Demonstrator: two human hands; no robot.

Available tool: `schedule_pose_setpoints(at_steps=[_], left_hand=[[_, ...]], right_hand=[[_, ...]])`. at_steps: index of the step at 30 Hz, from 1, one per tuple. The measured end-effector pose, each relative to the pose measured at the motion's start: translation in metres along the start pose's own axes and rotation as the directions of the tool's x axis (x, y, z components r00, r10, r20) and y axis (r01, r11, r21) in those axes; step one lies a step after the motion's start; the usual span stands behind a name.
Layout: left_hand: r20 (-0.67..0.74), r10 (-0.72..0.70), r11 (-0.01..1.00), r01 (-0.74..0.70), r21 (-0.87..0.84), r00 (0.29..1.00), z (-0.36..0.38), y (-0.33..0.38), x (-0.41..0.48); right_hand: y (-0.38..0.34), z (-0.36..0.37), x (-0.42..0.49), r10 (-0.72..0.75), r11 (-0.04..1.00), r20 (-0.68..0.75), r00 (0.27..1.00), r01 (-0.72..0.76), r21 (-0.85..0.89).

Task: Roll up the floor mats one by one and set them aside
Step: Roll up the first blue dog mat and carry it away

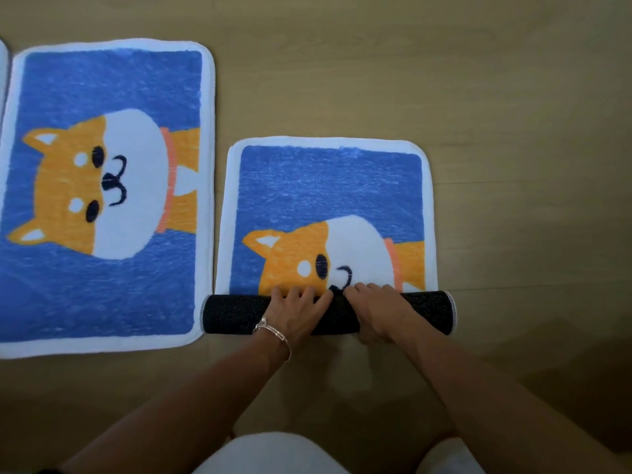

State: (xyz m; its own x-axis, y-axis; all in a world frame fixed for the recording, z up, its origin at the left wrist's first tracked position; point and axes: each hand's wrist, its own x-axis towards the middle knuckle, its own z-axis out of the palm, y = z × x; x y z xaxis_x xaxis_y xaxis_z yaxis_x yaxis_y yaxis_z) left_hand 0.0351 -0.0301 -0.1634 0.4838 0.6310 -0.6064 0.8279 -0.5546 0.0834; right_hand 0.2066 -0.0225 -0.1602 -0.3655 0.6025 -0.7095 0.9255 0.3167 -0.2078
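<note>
A blue floor mat (328, 186) with an orange-and-white dog picture and a white border lies on the wooden floor in front of me. Its near end is rolled into a black, dotted-backed roll (236, 313) that spans the mat's width. My left hand (301, 311), with a bracelet at the wrist, lies over the roll left of centre. Beside it, my right hand (379, 307) grips the roll right of centre, fingers curled over the top and thumb under the near side. A second, larger mat (102, 186) of the same design lies flat to the left.
The edge of a third mat (2, 73) shows at the far left. Bare wooden floor (513, 131) stretches beyond and to the right of the mats. My knees in white clothing (273, 453) are at the bottom of the view.
</note>
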Motion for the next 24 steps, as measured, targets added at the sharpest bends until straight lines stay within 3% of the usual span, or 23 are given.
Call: schedule_pose_setpoints(at_steps=[5, 7, 12, 17, 20, 24], left_hand=[[0.078, 0.023, 0.993, -0.013, -0.119, 0.997, -0.012, -0.006, 0.014], [0.066, 0.024, 0.991, -0.015, -0.135, 0.998, -0.010, -0.006, 0.011], [0.003, -0.002, 0.999, 0.002, -0.040, 1.000, 0.000, -0.005, 0.001], [0.143, 0.097, 0.994, -0.088, -0.067, 0.985, -0.018, -0.005, 0.012], [0.169, 0.147, 0.986, -0.131, -0.102, 0.975, -0.017, -0.004, 0.011], [0.056, 0.170, 0.985, -0.168, -0.037, 0.984, -0.004, -0.021, 0.000]], right_hand=[[-0.002, 0.014, -0.014, -0.012, 0.996, -0.197, 0.980, -0.005, -0.085], [-0.005, 0.013, -0.014, 0.013, 0.997, -0.162, 0.987, -0.025, -0.070], [-0.006, -0.005, -0.002, 0.040, 0.997, 0.087, 0.995, -0.045, 0.063], [-0.016, 0.024, -0.021, 0.034, 0.999, -0.196, 0.980, -0.039, -0.026], [-0.016, 0.029, -0.022, 0.078, 0.997, -0.191, 0.979, -0.075, 0.023], [-0.013, 0.019, -0.016, 0.122, 0.987, -0.140, 0.983, -0.105, 0.125]])
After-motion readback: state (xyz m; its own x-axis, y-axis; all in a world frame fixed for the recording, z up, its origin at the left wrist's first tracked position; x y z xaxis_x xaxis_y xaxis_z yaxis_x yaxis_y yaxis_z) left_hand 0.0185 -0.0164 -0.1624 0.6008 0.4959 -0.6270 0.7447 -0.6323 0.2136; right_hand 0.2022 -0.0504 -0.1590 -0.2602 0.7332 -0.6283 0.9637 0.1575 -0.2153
